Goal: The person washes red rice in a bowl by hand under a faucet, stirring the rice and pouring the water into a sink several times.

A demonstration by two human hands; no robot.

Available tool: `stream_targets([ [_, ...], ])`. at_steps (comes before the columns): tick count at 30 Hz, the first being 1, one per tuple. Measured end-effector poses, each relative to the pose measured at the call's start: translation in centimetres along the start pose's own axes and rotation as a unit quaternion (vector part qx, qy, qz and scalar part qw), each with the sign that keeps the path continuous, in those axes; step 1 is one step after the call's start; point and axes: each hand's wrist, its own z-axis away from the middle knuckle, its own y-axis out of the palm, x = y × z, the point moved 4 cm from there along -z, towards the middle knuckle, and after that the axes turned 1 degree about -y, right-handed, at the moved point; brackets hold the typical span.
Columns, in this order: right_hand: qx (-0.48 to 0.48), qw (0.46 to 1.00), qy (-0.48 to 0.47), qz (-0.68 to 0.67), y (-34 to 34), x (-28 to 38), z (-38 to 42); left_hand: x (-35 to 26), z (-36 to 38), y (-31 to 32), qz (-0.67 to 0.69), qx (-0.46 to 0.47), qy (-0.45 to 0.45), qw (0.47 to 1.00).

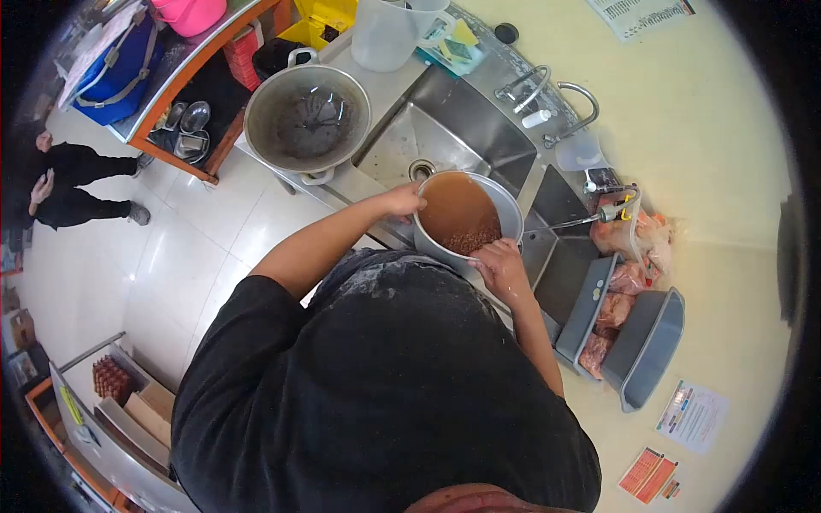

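A round metal pot (516, 224) is held at the sink's front edge, close to my body. Brown cloudy liquid (457, 205) fills much of it, with small brown grains or beans (475, 239) gathered on the side nearest me. My left hand (404, 202) grips the rim on the left. On the near right side, my right hand (503, 268) has its fingers curled over the rim. The pot looks tilted. Behind it lies the steel sink basin (445, 137) with its drain (421, 169) showing.
A large two-handled pan (308, 118) stands left of the sink, near a clear plastic jug (389, 34). Faucets (571, 115) line the wall. Grey bins (646, 346) and bagged raw meat (617, 299) are at the right. Another person (85, 184) stands at the far left.
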Motion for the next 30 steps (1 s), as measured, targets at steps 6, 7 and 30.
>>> stream_targets([
  [6,-0.013,1.000,-0.022,-0.006,-0.3,0.0,-0.8,-0.7,0.6,-0.1,0.033,0.015,0.014,0.999],
  [7,-0.014,1.000,-0.026,-0.006,-0.2,-0.2,-0.9,-0.4,0.3,-0.2,0.032,0.020,0.012,0.999],
  [30,0.018,1.000,-0.017,0.013,-0.6,0.8,-3.5,3.0,-2.7,-1.3,0.119,0.045,-0.032,0.991],
])
